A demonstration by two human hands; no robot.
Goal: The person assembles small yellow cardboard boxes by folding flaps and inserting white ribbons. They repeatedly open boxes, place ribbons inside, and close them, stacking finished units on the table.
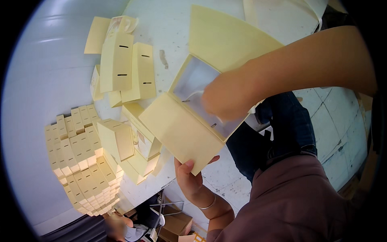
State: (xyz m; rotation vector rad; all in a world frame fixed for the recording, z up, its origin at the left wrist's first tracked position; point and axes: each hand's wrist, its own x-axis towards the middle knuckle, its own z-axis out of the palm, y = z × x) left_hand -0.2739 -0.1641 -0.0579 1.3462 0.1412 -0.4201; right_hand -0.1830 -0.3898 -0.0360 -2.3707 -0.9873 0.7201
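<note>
A pale yellow cardboard box (181, 131) is tilted in front of me, its wide panels folded outward and its white inside showing. My left hand (190, 180) grips the lower corner of the near panel, thumb on top and fingers underneath. Over the box's inside, my right hand (230, 96) is closed, with a white ribbon (194, 94) running from a slot in the box wall into its fingers. A second slot shows close to the near right corner. The right fingertips are mostly hidden behind the hand.
Several similar slotted boxes (117, 60) lie at the far left of the white table (169, 24). More loose boxes (117, 139) lean nearer, beside a big stack of boxes (86, 177). Another person (121, 226) and cartons (177, 224) are beyond the table's lower edge.
</note>
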